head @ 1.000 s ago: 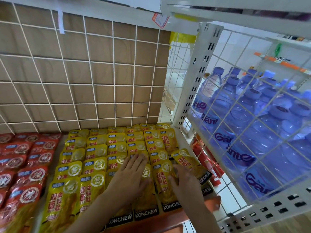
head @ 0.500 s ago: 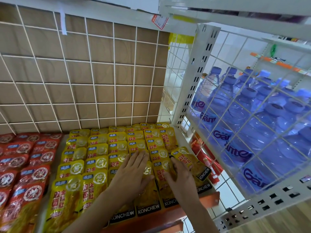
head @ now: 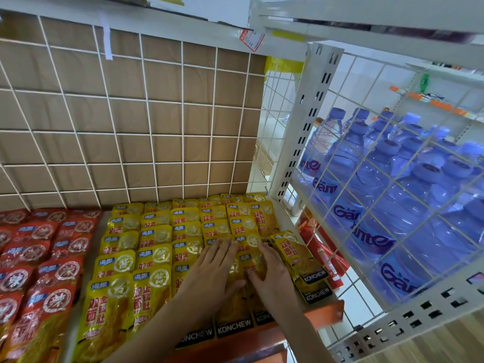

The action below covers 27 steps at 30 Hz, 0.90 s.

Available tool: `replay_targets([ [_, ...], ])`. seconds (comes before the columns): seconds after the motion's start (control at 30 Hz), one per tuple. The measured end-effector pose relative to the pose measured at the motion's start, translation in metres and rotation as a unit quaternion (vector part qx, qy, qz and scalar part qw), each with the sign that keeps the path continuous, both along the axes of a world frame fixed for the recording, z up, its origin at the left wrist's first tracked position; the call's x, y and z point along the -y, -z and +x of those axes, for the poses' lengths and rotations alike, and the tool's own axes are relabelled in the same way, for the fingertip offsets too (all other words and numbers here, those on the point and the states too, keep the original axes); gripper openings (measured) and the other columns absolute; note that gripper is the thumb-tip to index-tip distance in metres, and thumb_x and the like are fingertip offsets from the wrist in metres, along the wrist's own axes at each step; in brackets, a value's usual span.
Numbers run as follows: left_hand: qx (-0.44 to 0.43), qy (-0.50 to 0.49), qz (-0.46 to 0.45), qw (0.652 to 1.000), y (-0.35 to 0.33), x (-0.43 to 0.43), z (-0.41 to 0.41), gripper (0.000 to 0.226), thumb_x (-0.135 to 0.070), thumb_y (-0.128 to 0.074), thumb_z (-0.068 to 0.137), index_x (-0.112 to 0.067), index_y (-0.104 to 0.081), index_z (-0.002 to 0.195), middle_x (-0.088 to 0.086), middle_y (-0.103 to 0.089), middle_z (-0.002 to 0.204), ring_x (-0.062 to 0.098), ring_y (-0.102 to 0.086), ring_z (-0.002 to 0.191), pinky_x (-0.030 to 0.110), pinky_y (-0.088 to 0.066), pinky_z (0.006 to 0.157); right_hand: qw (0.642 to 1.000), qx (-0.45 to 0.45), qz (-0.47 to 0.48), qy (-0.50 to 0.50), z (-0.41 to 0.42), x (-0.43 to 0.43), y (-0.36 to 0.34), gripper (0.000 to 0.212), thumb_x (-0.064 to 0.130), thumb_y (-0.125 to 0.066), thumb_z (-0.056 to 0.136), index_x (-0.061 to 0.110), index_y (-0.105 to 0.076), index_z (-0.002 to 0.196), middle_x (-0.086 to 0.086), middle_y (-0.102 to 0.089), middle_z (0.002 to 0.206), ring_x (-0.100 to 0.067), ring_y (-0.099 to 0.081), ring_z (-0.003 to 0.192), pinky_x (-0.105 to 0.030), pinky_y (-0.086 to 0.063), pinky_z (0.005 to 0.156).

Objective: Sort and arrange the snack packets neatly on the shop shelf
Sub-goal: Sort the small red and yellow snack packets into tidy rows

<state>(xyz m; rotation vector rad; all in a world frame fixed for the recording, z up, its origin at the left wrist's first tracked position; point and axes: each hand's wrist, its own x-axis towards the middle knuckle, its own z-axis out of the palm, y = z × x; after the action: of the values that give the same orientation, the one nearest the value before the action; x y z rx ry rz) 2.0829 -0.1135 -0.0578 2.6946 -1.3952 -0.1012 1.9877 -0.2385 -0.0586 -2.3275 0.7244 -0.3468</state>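
- I note both hands have edged toward 12 o'clock; left hand (head: pixel 209 273) flat, fingers together, on yellow packets (head: pixel 154 239)
- Right hand (head: pixel 269 273) fingers spread, pressing the 3 o'clock column; straightening continues on shelf (head: pixel 324 310)

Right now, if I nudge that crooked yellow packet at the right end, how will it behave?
The tilted yellow packet looks like a glossy pouch, so it probably slides easily. It rests on other packets near the shelf edge, so it may slip off. It is likely floppy.
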Motion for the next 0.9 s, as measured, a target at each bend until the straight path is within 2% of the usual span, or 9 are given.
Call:
replay_targets([
  [0.07,0.002,0.020,-0.044,0.999,-0.002,0.001,0.003,0.091,-0.068,0.014,0.080,-0.016,-0.017,0.149,-0.001,-0.015,0.154,0.015,-0.016,0.142,0.030,-0.004,0.109,1.000,0.005,-0.008,0.001,0.000,0.000,0.000,0.061,0.026,-0.059,0.089,0.022,-0.031,0.143,0.006,-0.031,0.148,-0.010,-0.035,0.132,-0.018,-0.030,0.102],
  [0.1,-0.020,0.020,-0.063,0.998,-0.004,0.001,0.005,0.093,-0.071,0.016,0.075,-0.019,-0.003,0.150,-0.004,-0.001,0.156,0.014,-0.001,0.144,0.027,0.005,0.109,1.000,0.008,-0.010,0.000,-0.001,0.000,0.001,0.061,0.025,-0.059,0.089,0.022,-0.032,0.143,0.006,-0.032,0.147,-0.010,-0.035,0.132,-0.017,-0.031,0.101],
  [0.17,-0.045,0.006,-0.081,0.996,-0.009,0.004,0.014,0.078,-0.065,0.001,0.086,-0.020,0.004,0.150,-0.004,0.003,0.158,0.014,0.004,0.145,0.027,0.003,0.113,1.000,0.011,-0.008,0.002,-0.001,-0.001,0.001,0.061,0.024,-0.059,0.088,0.022,-0.032,0.143,0.006,-0.032,0.147,-0.011,-0.035,0.132,-0.018,-0.031,0.102],
  [0.23,-0.058,-0.010,-0.099,0.993,-0.016,0.010,0.028,0.059,-0.044,-0.020,0.099,-0.019,-0.005,0.150,-0.003,-0.007,0.158,0.014,-0.005,0.144,0.028,-0.006,0.115,1.000,0.011,-0.003,0.003,-0.001,-0.001,0.002,0.061,0.023,-0.059,0.088,0.021,-0.032,0.143,0.005,-0.032,0.147,-0.011,-0.034,0.133,-0.018,-0.030,0.102],
  [0.33,-0.067,-0.008,-0.106,0.992,-0.022,0.023,0.050,0.054,-0.032,-0.033,0.100,-0.019,-0.015,0.149,-0.002,-0.015,0.156,0.016,-0.013,0.143,0.032,-0.015,0.114,1.000,0.001,0.006,0.005,-0.001,-0.001,0.001,0.060,0.024,-0.057,0.090,0.021,-0.031,0.143,0.006,-0.028,0.149,-0.011,-0.033,0.134,-0.018,-0.031,0.102],
  [0.5,-0.080,0.060,-0.073,0.992,-0.021,0.044,0.069,0.047,-0.030,-0.040,0.099,-0.024,-0.031,0.145,-0.004,-0.024,0.153,0.017,-0.019,0.141,0.036,-0.018,0.113,1.000,0.007,0.010,0.006,-0.001,-0.002,0.001,0.060,0.021,-0.059,0.088,0.020,-0.033,0.143,0.004,-0.031,0.148,-0.012,-0.032,0.134,-0.017,-0.030,0.103],
  [0.63,-0.077,0.077,-0.072,0.991,-0.019,0.058,0.070,0.034,-0.037,-0.049,0.094,-0.022,-0.051,0.124,-0.003,-0.036,0.145,0.017,-0.028,0.135,0.036,-0.024,0.109,1.000,0.007,0.009,0.010,-0.001,-0.002,0.000,0.058,0.020,-0.058,0.089,0.019,-0.034,0.142,0.004,-0.030,0.148,-0.011,-0.031,0.135,-0.009,-0.024,0.098],
  [0.73,-0.081,0.079,-0.079,0.991,-0.018,0.066,0.068,0.026,-0.037,-0.054,0.092,-0.018,-0.056,0.110,-0.003,-0.039,0.140,0.017,-0.033,0.131,0.034,-0.026,0.105,1.000,0.005,0.008,0.013,-0.001,-0.002,0.001,0.058,0.020,-0.059,0.089,0.018,-0.035,0.142,0.004,-0.031,0.148,-0.011,-0.033,0.134,-0.008,-0.024,0.098],
  [0.9,-0.115,0.058,-0.100,0.987,-0.016,0.074,0.072,0.025,-0.035,-0.058,0.089,-0.016,-0.059,0.105,-0.001,-0.040,0.139,0.017,-0.032,0.131,0.030,-0.024,0.105,1.000,0.007,0.000,0.011,-0.002,-0.002,0.000,0.058,0.021,-0.059,0.089,0.016,-0.036,0.141,0.005,-0.033,0.146,-0.009,-0.034,0.133,-0.002,-0.019,0.092],
])
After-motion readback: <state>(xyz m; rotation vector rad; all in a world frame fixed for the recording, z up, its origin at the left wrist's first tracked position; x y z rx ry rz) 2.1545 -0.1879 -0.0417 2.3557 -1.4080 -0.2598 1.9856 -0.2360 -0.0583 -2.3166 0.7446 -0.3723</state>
